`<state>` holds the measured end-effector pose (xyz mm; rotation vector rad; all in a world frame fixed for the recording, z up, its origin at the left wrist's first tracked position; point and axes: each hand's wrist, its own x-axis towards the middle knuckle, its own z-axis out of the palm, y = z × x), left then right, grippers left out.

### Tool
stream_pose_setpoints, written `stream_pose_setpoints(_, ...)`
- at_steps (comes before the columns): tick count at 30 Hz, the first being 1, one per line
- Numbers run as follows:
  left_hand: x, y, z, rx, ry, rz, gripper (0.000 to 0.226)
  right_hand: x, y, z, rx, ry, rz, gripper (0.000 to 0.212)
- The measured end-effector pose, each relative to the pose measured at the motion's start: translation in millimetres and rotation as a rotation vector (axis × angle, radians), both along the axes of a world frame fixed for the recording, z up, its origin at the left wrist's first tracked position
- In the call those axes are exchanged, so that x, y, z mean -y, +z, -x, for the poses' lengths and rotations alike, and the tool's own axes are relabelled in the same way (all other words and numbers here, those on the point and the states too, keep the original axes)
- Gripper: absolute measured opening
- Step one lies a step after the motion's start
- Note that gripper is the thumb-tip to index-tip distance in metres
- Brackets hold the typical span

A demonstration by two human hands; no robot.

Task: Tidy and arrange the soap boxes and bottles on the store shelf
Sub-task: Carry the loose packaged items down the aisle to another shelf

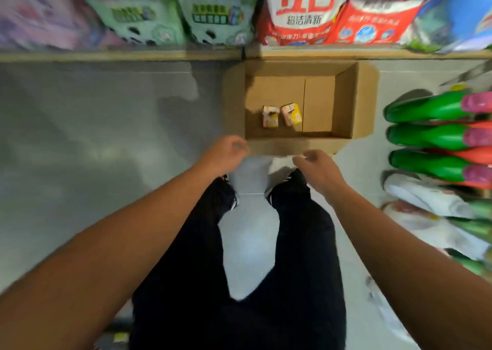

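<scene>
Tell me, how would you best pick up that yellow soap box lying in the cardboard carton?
Probably from straight above. The yellow soap box lies flat near the front wall of the open cardboard carton, beside a pink soap box with a small gap between them. Pinch it across its two long sides, thumb in that gap. The right hand hovers nearest, empty.

Grey floor [80, 136] (perhaps glossy), wooden shelf edge [119, 55]

An open cardboard box [346, 105] holding 2 soap boxes [281, 115] sits on the grey floor [80, 150].
</scene>
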<state>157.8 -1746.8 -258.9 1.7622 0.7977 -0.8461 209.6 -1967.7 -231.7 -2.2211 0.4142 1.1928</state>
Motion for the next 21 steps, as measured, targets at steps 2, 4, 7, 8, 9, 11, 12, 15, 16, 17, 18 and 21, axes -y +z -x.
stream_pose_setpoints(2, -13.6, 64.8, 27.3, -0.021, 0.069, 0.020, 0.015, -4.6, 63.4, 27.7, 0.008, -0.005, -0.020, 0.053)
stream_pose_setpoints(4, -25.0, 122.0, 52.7, -0.009, 0.129, 0.058, 0.012, -10.0, 111.7, 53.0, 0.031, -0.032, -0.056, 0.054)
stream_pose_setpoints(7, -36.7, 190.3, 93.1, 0.050, 0.216, 0.091, 0.012, -22.5, 162.6, 86.7, 0.079, -0.035, -0.117, 0.043)
stream_pose_setpoints(8, -38.6, 206.4, 107.3, 0.067, 0.241, 0.097, 0.014, -25.9, 173.3, 96.3, 0.090, -0.030, -0.144, 0.036)
stream_pose_setpoints(9, -39.2, 219.3, 122.6, 0.080, 0.270, 0.103, 0.015, -28.9, 182.2, 106.1, 0.093, -0.015, -0.173, 0.030)
stream_pose_setpoints(11, -37.7, 238.4, 156.2, 0.091, 0.356, 0.108, 0.017, -33.4, 196.6, 128.4, 0.095, 0.033, -0.234, 0.023)
stream_pose_setpoints(12, -36.8, 244.8, 172.5, 0.100, 0.409, 0.100, 0.018, -35.8, 202.0, 138.5, 0.091, 0.059, -0.262, 0.019)
stream_pose_setpoints(15, -30.3, 255.4, 227.9, 0.114, 0.591, 0.060, 0.020, -42.9, 211.6, 168.5, 0.055, 0.140, -0.321, 0.009)
stream_pose_setpoints(16, -27.5, 256.8, 247.4, 0.115, 0.662, 0.053, 0.020, -45.4, 212.5, 178.3, 0.046, 0.176, -0.334, 0.011)
stream_pose_setpoints(17, -24.4, 257.3, 268.4, 0.114, 0.732, 0.049, 0.019, -48.4, 213.0, 189.0, 0.037, 0.218, -0.342, 0.016)
stream_pose_setpoints(18, -21.7, 256.9, 289.6, 0.110, 0.798, 0.046, 0.019, -51.9, 213.2, 199.7, 0.026, 0.259, -0.350, 0.021)
stream_pose_setpoints(21, -14.9, 251.2, 352.9, 0.077, 0.979, 0.046, 0.016, -67.6, 214.3, 231.0, -0.040, 0.362, -0.353, 0.025)
